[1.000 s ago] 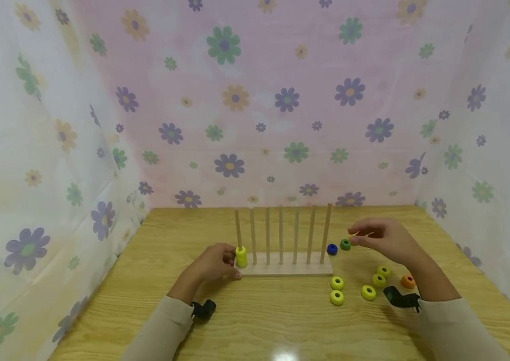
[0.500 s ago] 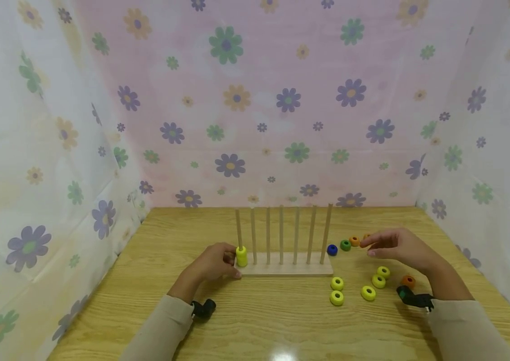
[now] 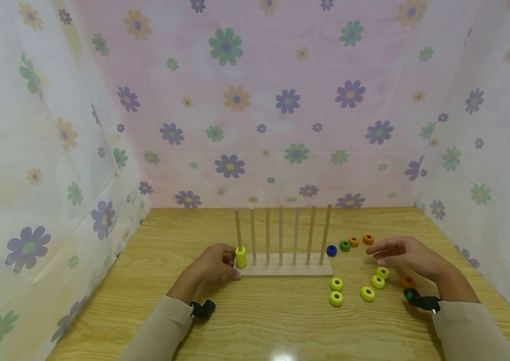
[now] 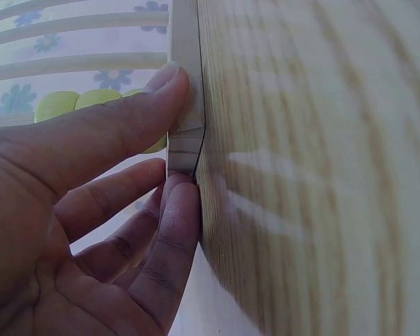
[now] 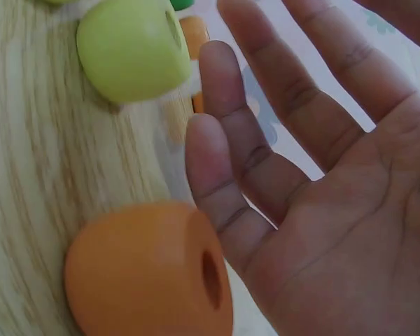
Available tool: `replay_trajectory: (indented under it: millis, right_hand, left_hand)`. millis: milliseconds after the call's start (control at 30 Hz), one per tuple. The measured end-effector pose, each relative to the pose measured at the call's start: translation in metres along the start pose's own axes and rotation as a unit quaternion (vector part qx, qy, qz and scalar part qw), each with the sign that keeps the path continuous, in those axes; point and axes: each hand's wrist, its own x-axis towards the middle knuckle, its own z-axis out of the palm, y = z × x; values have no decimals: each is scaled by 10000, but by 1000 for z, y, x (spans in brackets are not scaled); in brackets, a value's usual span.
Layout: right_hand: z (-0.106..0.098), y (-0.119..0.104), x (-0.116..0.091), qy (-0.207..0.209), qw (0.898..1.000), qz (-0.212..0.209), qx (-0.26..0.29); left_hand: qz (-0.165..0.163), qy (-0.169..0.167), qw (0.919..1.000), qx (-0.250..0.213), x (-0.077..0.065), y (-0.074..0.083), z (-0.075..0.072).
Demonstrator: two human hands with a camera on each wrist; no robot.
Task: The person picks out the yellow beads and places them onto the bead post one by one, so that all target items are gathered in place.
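A wooden peg rack [image 3: 284, 271] with a row of upright pegs stands mid-table in the head view. My left hand [image 3: 213, 262] grips the left end of its base, with the thumb [image 4: 136, 112] along one side and the fingers curled at the end. Yellow beads [image 3: 241, 257] are stacked on the leftmost peg. My right hand [image 3: 410, 256] holds nothing; its fingers are extended just above the table. An orange bead [image 3: 408, 283] lies by the right wrist, and a second orange bead [image 3: 368, 239] is just beyond the fingertips. In the right wrist view a yellow bead [image 5: 129, 52] sits beside the fingers.
A blue bead [image 3: 332, 250], a green bead [image 3: 345, 245] and another orange bead [image 3: 353, 241] line up right of the rack. Several loose yellow beads [image 3: 367, 294] lie nearer the front. Flowered cloth [image 3: 255, 125] walls in the table's back and sides.
My right hand has moved right and toward me, away from the green bead, uncovering two orange beads at the back. The left hand stays on the rack.
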Motion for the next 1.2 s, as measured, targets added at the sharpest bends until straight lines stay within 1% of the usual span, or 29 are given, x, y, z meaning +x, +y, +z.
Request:
replay_trajectory:
  millis: [133,367,600,700,1033,1200]
  right_hand:
    - [-2,7,-2,-200,9996,-23,177]
    - [-5,17,-4,-588,9964,143,593]
    - [-9,21,-7,-983,9911,32,895]
    - [-10,20,-7,-1121,9892,28,946]
    - [-9,19,-5,-1175,9897,-77,808]
    - [-9,21,-6,-1175,9902,-28,749]
  left_hand:
    - [6,-13,10000,-16,0,1,0]
    - [-53,46,10000,59,1,-1,1]
    - [-78,58,9999,39,0,-1,1]
    - [-74,91,9999,71,0,-1,1]
    - [-35,23,10000,19,0,0,0]
    - [2,-8,10000,43,0,0,0]
